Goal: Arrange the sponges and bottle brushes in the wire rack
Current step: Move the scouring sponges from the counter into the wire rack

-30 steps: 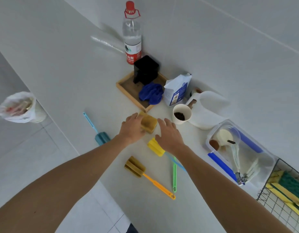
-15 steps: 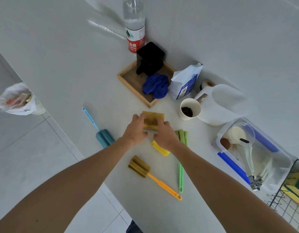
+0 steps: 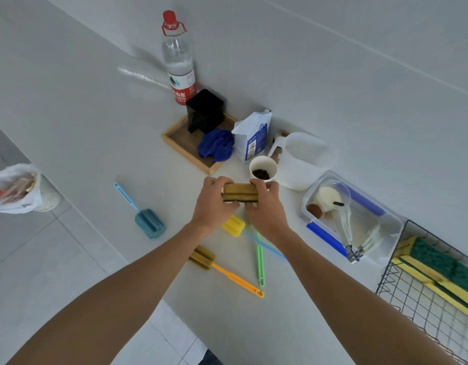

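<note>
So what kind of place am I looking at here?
Most likely a home kitchen counter: a pale worktop against a wall, holding a wire rack with sponges, bottle brushes, a water bottle and a cup of coffee beans.

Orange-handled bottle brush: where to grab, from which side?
Take the orange-handled bottle brush mid-handle, from above. It lies flat on the counter, handle slim and bare, pointing toward the wire rack; the foam head sits by the left forearm.
</note>
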